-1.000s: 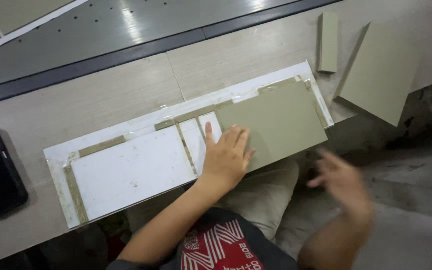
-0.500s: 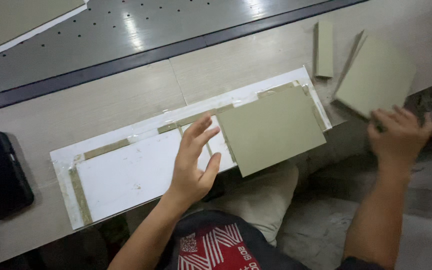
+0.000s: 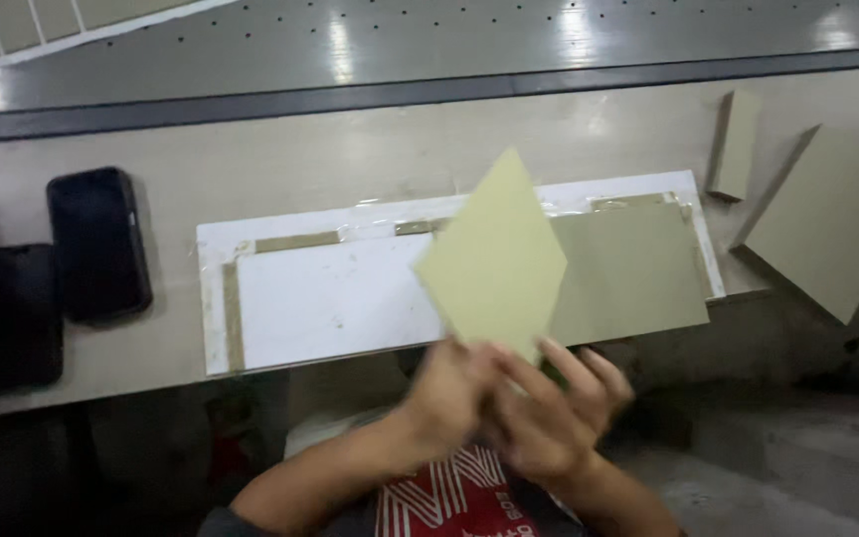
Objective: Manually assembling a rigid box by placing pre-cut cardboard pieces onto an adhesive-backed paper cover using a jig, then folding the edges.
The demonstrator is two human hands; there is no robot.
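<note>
Two black phones (image 3: pixel 62 278) lie at our left. Our left hand (image 3: pixel 449 393) and right hand (image 3: pixel 554 403) pinch one olive card square (image 3: pixel 494 261) by its lower corner, raised above the white template board (image 3: pixel 340 298); it needs squaring.

Both hands — left hand (image 3: pixel 454 393) and right hand (image 3: pixel 559 413) — are motion-blurred, their grip on the green card (image 3: pixel 492 261) unclear.
</note>
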